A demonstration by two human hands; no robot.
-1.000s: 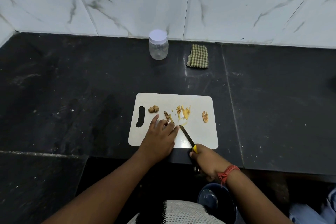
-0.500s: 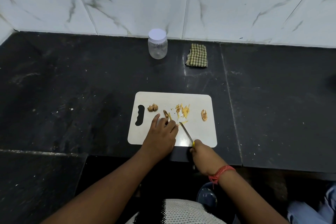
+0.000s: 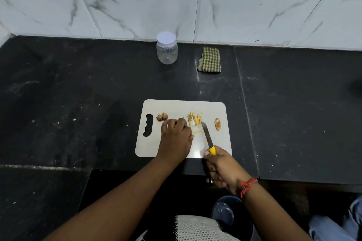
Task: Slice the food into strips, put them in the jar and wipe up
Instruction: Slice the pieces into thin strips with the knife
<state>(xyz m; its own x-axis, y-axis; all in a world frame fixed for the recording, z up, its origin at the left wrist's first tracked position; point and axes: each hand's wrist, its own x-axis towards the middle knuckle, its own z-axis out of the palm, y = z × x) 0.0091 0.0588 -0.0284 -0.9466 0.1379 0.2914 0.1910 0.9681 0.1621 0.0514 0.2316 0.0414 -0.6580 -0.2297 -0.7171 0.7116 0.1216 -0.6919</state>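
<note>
Head view: right hand clamped on knife; left hand, fingers curled, contents untellable, mid cutting board. Keep curled knuckles clear; sweep strips together.

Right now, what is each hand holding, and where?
Right hand grips the knife by its yellow handle. Left hand rests curled on the cutting board; any held piece is hidden.
</note>
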